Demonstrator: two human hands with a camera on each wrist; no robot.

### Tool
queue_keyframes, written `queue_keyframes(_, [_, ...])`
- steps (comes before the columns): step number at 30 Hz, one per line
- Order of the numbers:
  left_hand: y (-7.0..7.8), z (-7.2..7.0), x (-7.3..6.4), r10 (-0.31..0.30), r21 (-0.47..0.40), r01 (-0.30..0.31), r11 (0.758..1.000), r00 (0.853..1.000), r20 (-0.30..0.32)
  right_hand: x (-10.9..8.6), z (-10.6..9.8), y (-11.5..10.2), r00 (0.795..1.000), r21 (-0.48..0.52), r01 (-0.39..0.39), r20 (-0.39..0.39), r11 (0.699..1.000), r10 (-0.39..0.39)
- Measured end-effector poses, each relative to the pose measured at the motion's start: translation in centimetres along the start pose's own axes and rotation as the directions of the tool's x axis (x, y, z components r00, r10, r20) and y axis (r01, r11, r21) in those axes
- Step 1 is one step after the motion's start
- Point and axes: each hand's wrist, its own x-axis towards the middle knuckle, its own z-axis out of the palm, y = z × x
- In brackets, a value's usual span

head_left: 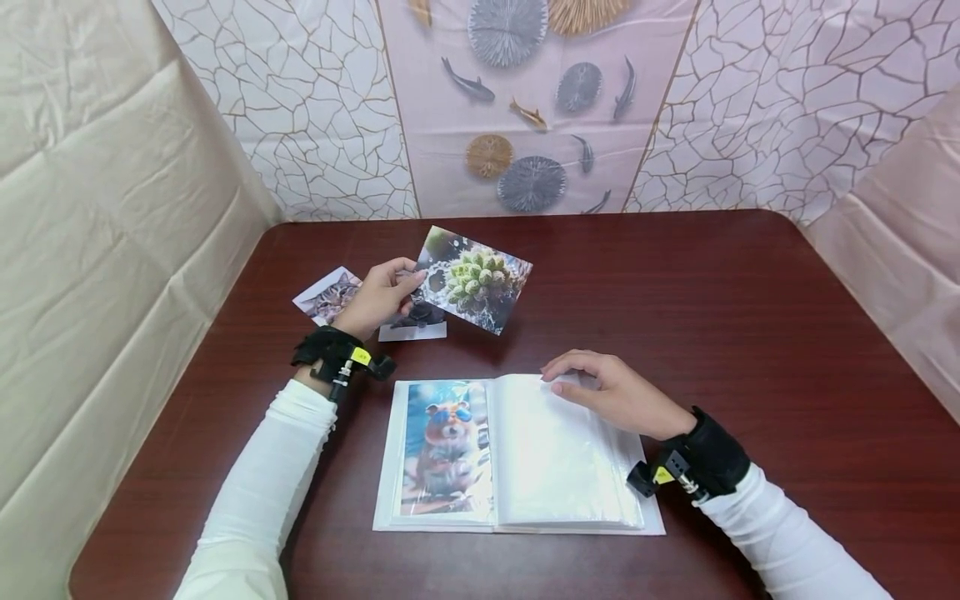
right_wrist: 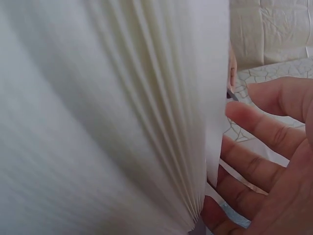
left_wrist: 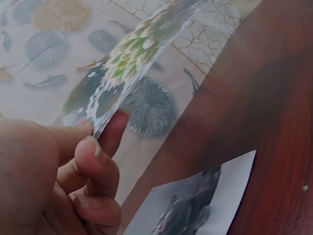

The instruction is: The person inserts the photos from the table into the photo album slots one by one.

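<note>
Head view, album (head_left: 651, 517): lies open at six o'clock on the table (head_left: 750, 333).
Left page (head_left: 396, 487): an animal picture (head_left: 447, 454) sits behind clear film, so this side looks done.
Right page (head_left: 562, 467): plain white under film; seemingly yet to fill.
Right hand (head_left: 622, 396): at the album's one o'clock edge, fingers loosely spread, thumb apart, gripping nothing; whether the tips press I cannot tell.
Leaves (right_wrist: 156, 117): the right wrist view shows them fanned in a stack; the head view plainly shows only the top one.
Left hand (head_left: 382, 296): toward eleven o'clock from the album, pinching the succulent photo (head_left: 474, 279).
Succulent photo: raised off the table, face readable in the head view, nearly edge-on in the left wrist view; judged not yet sleeved.
Loose photos: cat photo (head_left: 330, 296) at ten o'clock, dark-animal photo (head_left: 416, 331) at eleven, probably both left; the left wrist view uncovers more of the latter's animal.
Hanging cloth (head_left: 525, 142): twelve o'clock, behind the table, fish-printed.
</note>
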Motion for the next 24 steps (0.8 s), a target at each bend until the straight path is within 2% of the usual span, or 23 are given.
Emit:
queue_keyframes(7, [0.1, 1.0, -0.1, -0.042, 0.007, 0.042, 0.999, 0.998, 0.051, -0.1, 0.1, 0.0, 1.0, 0.051, -0.013, -0.018, 0.999, 0.014])
queue_keyframes(16, [0.0, 1.5, 0.1, -0.045, -0.015, 0.048, 0.999, 0.99, 0.134, 0.1, 0.1, 0.0, 0.999, 0.064, -0.006, -0.049, 0.998, 0.01])
queue_keyframes(20, [0.2, 1.7, 0.0, -0.068, -0.032, 0.074, 0.997, 0.986, 0.151, 0.2, 0.2, 0.1, 0.997, 0.077, 0.001, -0.075, 0.997, 0.005])
queue_keyframes(24, [0.4, 1.8, -0.2, -0.06, -0.022, 0.064, 0.998, 0.985, 0.159, 0.2, 0.2, 0.1, 0.994, 0.09, 0.004, -0.106, 0.996, 0.006])
